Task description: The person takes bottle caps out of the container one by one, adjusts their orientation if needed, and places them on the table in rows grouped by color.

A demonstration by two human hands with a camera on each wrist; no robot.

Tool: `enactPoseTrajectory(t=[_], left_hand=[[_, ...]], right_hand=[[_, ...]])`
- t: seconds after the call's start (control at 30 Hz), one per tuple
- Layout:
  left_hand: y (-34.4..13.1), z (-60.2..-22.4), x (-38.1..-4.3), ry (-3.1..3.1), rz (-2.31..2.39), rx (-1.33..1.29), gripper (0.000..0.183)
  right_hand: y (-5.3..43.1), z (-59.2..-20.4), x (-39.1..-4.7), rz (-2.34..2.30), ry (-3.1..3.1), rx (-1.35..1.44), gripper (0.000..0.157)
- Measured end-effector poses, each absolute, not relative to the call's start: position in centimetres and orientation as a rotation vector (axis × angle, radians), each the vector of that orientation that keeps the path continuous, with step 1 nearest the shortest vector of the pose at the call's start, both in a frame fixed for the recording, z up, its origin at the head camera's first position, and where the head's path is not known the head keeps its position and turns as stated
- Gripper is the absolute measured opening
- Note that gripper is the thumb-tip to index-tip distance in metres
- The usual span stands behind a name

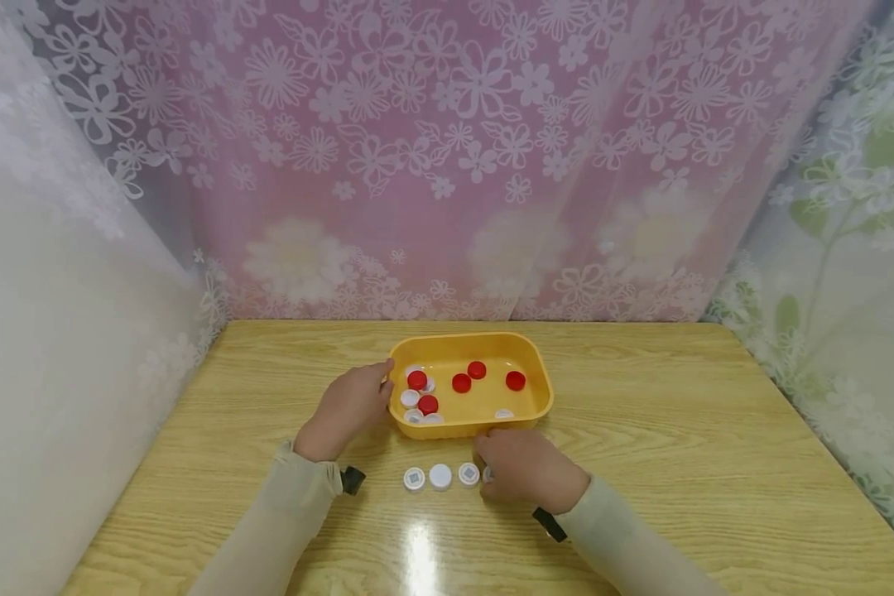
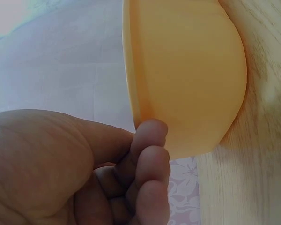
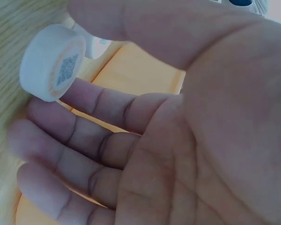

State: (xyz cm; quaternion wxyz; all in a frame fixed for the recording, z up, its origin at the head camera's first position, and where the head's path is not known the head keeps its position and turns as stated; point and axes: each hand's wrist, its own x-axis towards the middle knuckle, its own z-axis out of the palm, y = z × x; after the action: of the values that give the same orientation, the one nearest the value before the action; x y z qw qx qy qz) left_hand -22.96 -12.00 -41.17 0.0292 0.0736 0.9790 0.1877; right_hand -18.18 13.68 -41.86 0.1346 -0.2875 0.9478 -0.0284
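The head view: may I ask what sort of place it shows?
Probably a small, curtained-off indoor workspace. A wood-grain table stands before a pink floral curtain, with a pale, leaf-patterned hanging at the right.

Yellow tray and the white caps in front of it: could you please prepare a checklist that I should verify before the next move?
1. Yellow tray flat on the table: ok.
2. Left hand steadying it: ok, gripping the rim at its left end.
3. Red caps all inside: ok, no red one visible outside.
4. Printed code showing on every white cap in the row: not ok, the second from left looks plain.
5. Right hand pinching the rightmost white cap: cannot tell; fingertips are beside it.
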Motion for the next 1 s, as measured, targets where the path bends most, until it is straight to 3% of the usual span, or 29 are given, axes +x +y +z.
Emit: enactPoseTrajectory(t=[0.3,0.53,0.67,0.9,1.0], left_hand=[[-11.4,-41.3,-22.9,3.01,0.603,0.249,0.048],[-11.7,-40.9,-22.7,3.026,0.594,0.255,0.046],[-12.0,-40.8,-22.6,3.026,0.587,0.267,0.046],[-12.3,-40.9,-22.6,3.031,0.597,0.285,0.046],[-12.2,-40.8,-22.5,3.027,0.591,0.298,0.046]], right_hand=[[14.8,-40.5,-17.3,-0.094,2.762,-0.766,0.023],[16.5,-36.5,-17.3,-0.164,2.89,-1.067,0.023],[16.9,-34.9,-18.4,-0.155,2.957,-1.143,0.023],[16.8,-34.3,-22.1,-0.056,2.846,-1.023,0.014],[16.3,-34.5,-23.6,-0.01,2.762,-0.91,0.02]])
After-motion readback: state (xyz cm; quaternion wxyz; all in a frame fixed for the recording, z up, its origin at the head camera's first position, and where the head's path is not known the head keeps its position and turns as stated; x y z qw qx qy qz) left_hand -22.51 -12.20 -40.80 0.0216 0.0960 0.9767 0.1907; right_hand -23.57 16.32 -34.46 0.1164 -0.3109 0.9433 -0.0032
